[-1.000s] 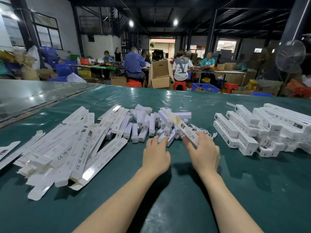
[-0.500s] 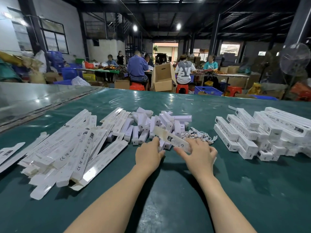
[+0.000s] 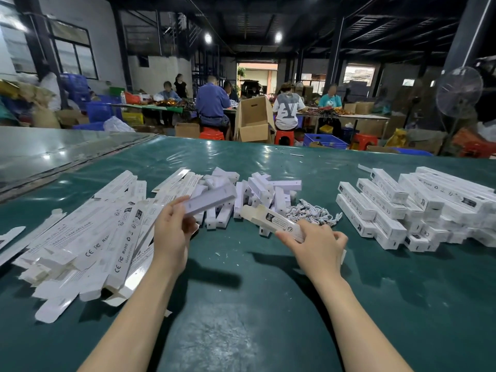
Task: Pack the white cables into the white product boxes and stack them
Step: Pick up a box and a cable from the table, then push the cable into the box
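- Glossy dark green tabletop [image 3: 241, 304] in a dim workshop; seated workers [image 3: 212, 103] at 12 o'clock.
- Flat unfolded white cartons [image 3: 88, 237] are heaped at 9 o'clock, cut off by the left edge; most of the print is illegible.
- Closed white product boxes [image 3: 402, 208] are stacked at 3 o'clock, contents hidden.
- The left hand [image 3: 171, 232] grips a long white bar-shaped piece [image 3: 209, 201].
- The right hand [image 3: 319, 245] clasps the near end of an open-ended white box [image 3: 271, 221], interior unseen.
- Tangled white cables [image 3: 314, 213] lie on the tabletop at 1 o'clock, just beyond the right hand.
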